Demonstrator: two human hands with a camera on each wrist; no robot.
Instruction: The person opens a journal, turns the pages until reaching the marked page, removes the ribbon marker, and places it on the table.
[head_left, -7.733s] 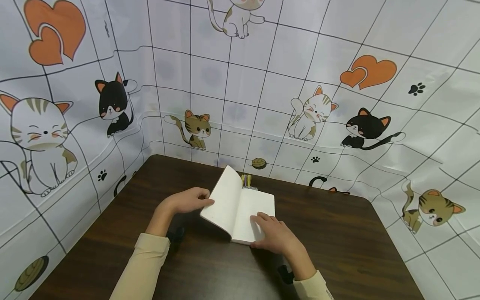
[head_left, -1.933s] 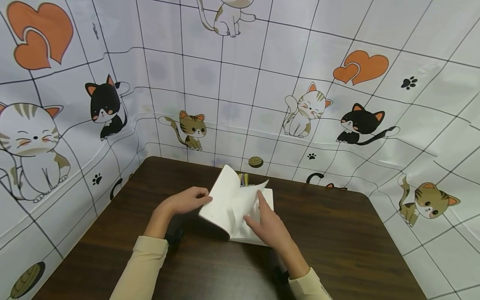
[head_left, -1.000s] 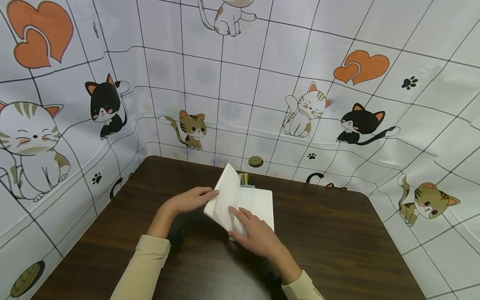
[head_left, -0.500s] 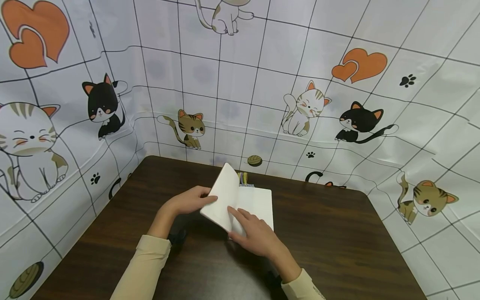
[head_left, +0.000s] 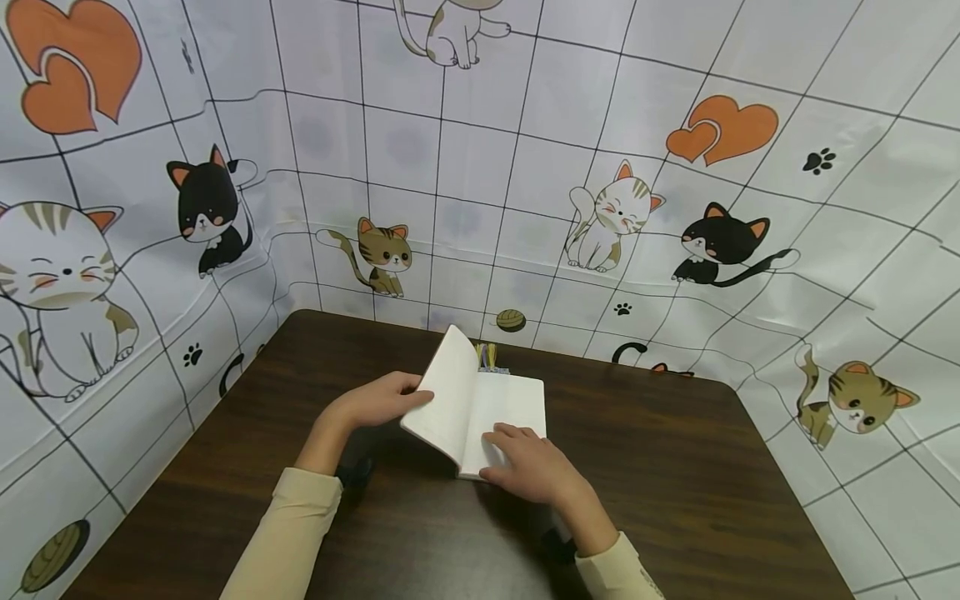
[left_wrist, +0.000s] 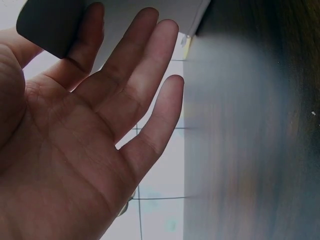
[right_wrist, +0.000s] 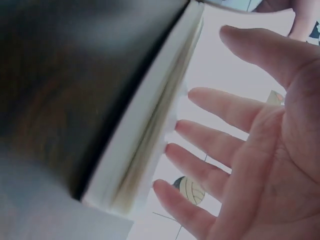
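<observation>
A white notebook (head_left: 517, 400) lies open on the dark table (head_left: 675, 467). Its left half (head_left: 448, 396) is propped up at a slant. My left hand (head_left: 378, 402) supports that half from behind. In the left wrist view the left hand (left_wrist: 100, 115) has straight fingers against the dark cover (left_wrist: 47, 22). My right hand (head_left: 528, 462) rests on the near corner of the right page. In the right wrist view the right hand's (right_wrist: 240, 150) fingers are spread beside the notebook's page edges (right_wrist: 145, 140).
A few coloured pens or tabs (head_left: 488, 357) stick up just behind the notebook. A cat-print cloth wall (head_left: 480, 183) closes the table's far and left sides. Bare tabletop (head_left: 225, 467) lies left and right of the hands.
My right hand turned a page over to the left, pressed near the spine, then slid right onto the right page's near corner. The left hand has stayed in place.
</observation>
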